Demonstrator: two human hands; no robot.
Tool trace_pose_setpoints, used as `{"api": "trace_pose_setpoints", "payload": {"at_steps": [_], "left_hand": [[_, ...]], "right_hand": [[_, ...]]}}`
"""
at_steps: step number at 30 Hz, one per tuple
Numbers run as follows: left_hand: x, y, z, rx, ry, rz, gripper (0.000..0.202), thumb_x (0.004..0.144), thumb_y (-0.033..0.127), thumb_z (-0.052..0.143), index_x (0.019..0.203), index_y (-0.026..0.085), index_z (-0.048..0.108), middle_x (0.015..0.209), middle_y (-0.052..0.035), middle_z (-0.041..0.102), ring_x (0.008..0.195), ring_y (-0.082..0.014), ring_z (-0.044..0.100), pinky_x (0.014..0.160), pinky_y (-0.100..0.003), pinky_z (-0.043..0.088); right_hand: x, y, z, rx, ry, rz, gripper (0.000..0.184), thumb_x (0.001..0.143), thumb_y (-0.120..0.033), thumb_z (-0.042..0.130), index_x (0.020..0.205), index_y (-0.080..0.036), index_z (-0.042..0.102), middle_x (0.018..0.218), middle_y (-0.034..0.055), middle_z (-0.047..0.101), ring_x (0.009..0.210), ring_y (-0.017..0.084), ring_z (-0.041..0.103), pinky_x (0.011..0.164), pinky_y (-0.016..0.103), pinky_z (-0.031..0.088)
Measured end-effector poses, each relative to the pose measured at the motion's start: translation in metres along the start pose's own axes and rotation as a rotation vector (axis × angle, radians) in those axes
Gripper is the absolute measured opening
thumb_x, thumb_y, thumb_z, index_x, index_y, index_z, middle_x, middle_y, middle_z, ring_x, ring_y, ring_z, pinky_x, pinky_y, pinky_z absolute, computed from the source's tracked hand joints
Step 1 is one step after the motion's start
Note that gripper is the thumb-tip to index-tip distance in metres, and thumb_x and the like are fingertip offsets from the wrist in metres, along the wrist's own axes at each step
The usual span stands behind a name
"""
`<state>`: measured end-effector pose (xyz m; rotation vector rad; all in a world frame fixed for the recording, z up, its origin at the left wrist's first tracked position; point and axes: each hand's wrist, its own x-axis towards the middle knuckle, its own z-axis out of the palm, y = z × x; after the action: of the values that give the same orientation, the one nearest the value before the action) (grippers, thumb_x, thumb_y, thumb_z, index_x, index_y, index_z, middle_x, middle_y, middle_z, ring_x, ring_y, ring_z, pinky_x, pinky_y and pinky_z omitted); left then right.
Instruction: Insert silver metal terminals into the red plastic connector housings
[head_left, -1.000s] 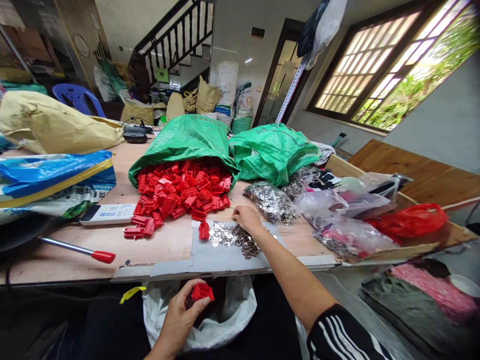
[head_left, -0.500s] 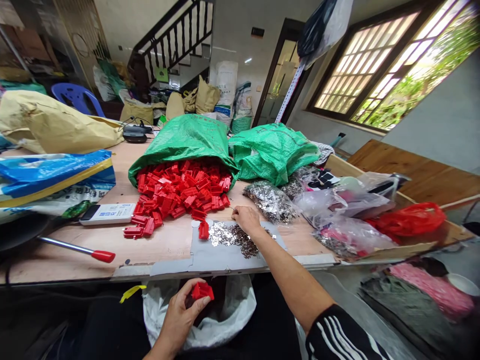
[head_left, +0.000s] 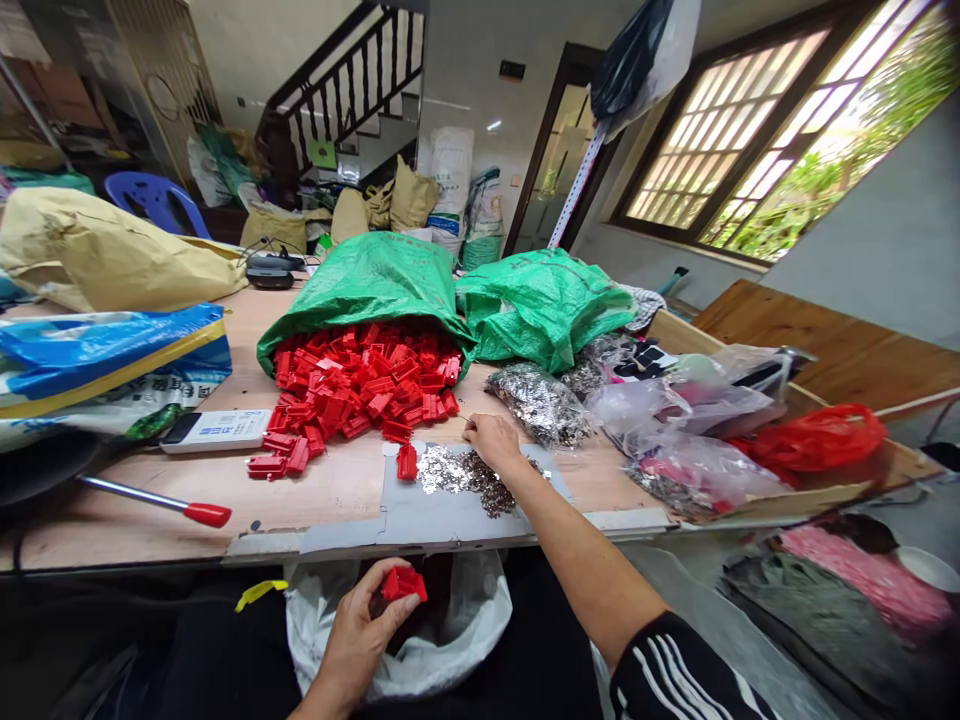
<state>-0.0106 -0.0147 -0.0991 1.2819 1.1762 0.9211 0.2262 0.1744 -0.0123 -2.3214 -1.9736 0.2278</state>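
Note:
Between the thumb and fingers of my left hand (head_left: 364, 625) is a red plastic part (head_left: 403, 584), held over the mouth of a white sack (head_left: 480, 630) below the table edge. My right hand (head_left: 493, 440) hovers or rests at the back edge of a pile of small shiny metal pieces (head_left: 450, 468), its fingers pinched; whatever they hold is too small to make out. The pile lies on a grey sheet (head_left: 420, 515). Left of the pile stands a single red part (head_left: 406, 462). Many more red parts (head_left: 360, 385) spill from a green sack (head_left: 375, 270).
A second green sack (head_left: 540, 305) and a clear bag of metal pieces (head_left: 540, 400) lie at right, beside plastic bags (head_left: 705, 420) in a wooden tray. At left are a white device (head_left: 217, 430), a red-tipped lever (head_left: 206, 514) and a blue-and-white sack (head_left: 112, 350).
Both hands stay almost where they were, the left one still gripping the red part. The view has shifted very slightly; nothing else visibly differs.

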Motion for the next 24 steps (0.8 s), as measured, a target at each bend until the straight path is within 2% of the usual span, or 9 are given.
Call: {"api": "trace_pose_setpoints", "payload": {"at_steps": [24], "left_hand": [[0.0029, -0.0074, -0.0004, 0.031, -0.035, 0.002, 0.037, 0.077, 0.045, 0.066, 0.106, 0.021, 0.062, 0.096, -0.0033, 0.072, 0.086, -0.0198, 0.065, 0.081, -0.027, 0.050]], "right_hand": [[0.0024, 0.0053, -0.0016, 0.075, 0.010, -0.078, 0.010, 0.080, -0.024, 0.060, 0.083, -0.019, 0.068, 0.090, 0.0065, 0.070, 0.088, 0.019, 0.060, 0.070, 0.025, 0.036]]}}
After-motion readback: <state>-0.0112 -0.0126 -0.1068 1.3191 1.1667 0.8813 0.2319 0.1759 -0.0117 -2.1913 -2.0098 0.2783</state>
